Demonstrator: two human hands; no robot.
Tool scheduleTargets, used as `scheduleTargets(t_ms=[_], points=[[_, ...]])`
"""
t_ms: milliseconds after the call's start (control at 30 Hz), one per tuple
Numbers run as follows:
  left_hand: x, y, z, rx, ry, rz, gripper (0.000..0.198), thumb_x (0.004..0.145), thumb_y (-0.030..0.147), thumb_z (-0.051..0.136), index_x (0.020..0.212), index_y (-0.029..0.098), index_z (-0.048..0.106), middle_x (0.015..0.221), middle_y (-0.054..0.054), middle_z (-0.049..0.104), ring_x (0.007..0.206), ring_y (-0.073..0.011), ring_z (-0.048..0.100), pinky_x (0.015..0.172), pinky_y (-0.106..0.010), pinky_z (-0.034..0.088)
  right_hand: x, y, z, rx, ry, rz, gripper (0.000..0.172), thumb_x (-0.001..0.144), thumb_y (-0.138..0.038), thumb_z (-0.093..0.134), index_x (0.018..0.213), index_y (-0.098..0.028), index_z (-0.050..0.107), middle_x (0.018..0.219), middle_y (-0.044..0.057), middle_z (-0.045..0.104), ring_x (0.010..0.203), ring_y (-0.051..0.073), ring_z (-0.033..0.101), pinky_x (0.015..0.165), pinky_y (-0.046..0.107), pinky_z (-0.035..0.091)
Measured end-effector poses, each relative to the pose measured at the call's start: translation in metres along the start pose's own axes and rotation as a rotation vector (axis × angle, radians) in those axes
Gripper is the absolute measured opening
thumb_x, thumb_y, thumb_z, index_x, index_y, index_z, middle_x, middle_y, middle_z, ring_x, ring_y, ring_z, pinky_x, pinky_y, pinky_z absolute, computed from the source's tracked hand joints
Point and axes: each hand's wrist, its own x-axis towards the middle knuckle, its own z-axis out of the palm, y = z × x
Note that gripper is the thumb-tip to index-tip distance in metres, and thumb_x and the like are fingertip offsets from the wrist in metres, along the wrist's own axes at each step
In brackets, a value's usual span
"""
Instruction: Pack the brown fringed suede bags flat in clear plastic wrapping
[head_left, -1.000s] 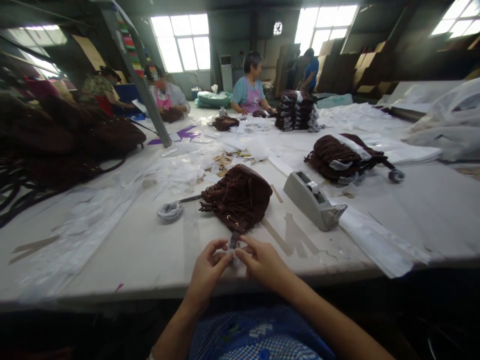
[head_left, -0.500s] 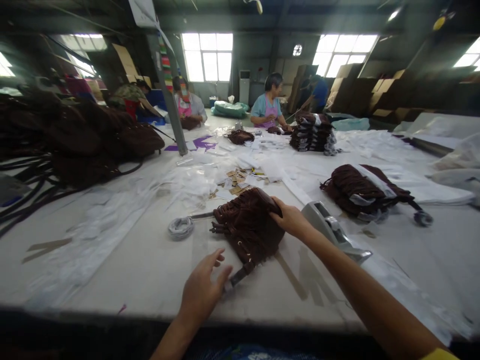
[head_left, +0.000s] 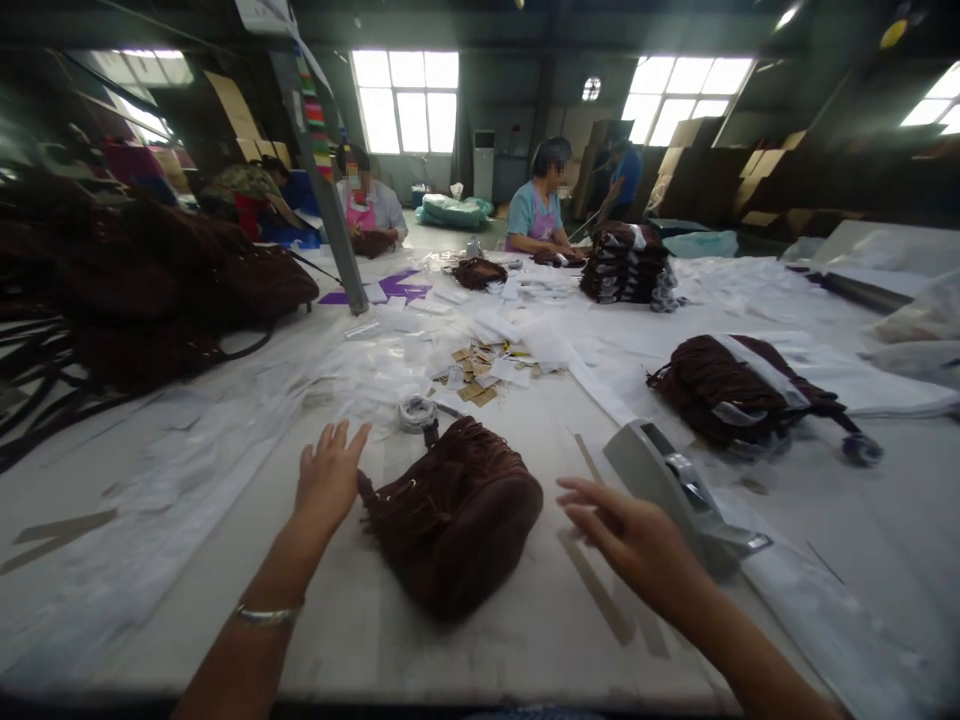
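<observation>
A dark brown fringed suede bag (head_left: 454,510) lies on the white worktable (head_left: 247,580) right in front of me. My left hand (head_left: 328,478) hovers flat at the bag's left edge, fingers spread, holding nothing. My right hand (head_left: 626,535) is out to the right of the bag, fingers stretched toward it and a little blurred, empty too. The bag's strap end, wrapped in white (head_left: 417,411), pokes out behind the bag. A grey tape dispenser (head_left: 679,492) sits just beyond my right hand.
Another brown bag (head_left: 739,388) lies at the right, a stack of wrapped bags (head_left: 626,263) farther back. A heap of bags and straps (head_left: 142,290) fills the left. Paper tags (head_left: 474,372) and plastic sheets litter the middle. Several people work at the far end beside a steel post (head_left: 326,190).
The bag has been turned round and pulled closer to me. Both hands have let go of it; the left moved up to its left side, the right drew back to the right.
</observation>
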Motion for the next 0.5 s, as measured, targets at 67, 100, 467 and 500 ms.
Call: scheduleTargets(t_ms=[67, 100, 467, 500], points=[[-0.01, -0.009, 0.001, 0.039, -0.046, -0.018, 0.073, 0.078, -0.009, 0.035, 0.144, 0.02, 0.045, 0.147, -0.018, 0.046, 0.138, -0.0346, 0.039, 0.103, -0.053, 0.039, 0.007, 0.01, 0.002, -0.151, 0.115, -0.121, 0.039, 0.088, -0.038, 0.059, 0.125, -0.026, 0.062, 0.121, 0.009, 0.068, 0.099, 0.026, 0.069, 0.089, 0.04, 0.056], [-0.018, -0.011, 0.001, 0.037, -0.05, -0.022, 0.072, 0.079, -0.008, 0.035, 0.145, 0.02, 0.044, 0.148, -0.018, 0.045, 0.138, -0.0349, 0.038, 0.103, -0.054, 0.038, 0.012, 0.016, 0.006, -0.206, 0.116, -0.183, 0.045, 0.086, -0.036, 0.063, 0.13, -0.027, 0.059, 0.132, 0.009, 0.062, 0.113, 0.027, 0.063, 0.098, 0.042, 0.052], [-0.042, 0.055, 0.001, -0.749, -0.081, 0.138, 0.043, 0.092, 0.039, 0.053, 0.13, 0.022, 0.059, 0.132, -0.007, 0.063, 0.122, -0.0223, 0.058, 0.106, -0.036, 0.044, -0.001, 0.001, 0.042, -0.261, -0.229, -0.203, 0.014, 0.08, -0.013, 0.058, 0.09, -0.021, 0.053, 0.086, 0.002, 0.061, 0.076, 0.017, 0.058, 0.065, 0.026, 0.045], [-0.035, 0.066, 0.005, -0.761, -0.13, 0.182, 0.044, 0.091, 0.039, 0.056, 0.131, 0.021, 0.059, 0.133, -0.007, 0.062, 0.124, -0.023, 0.057, 0.108, -0.036, 0.042, -0.007, -0.003, 0.039, -0.274, -0.283, -0.193, 0.015, 0.078, -0.011, 0.058, 0.088, -0.021, 0.053, 0.087, 0.002, 0.061, 0.076, 0.017, 0.058, 0.064, 0.025, 0.044]])
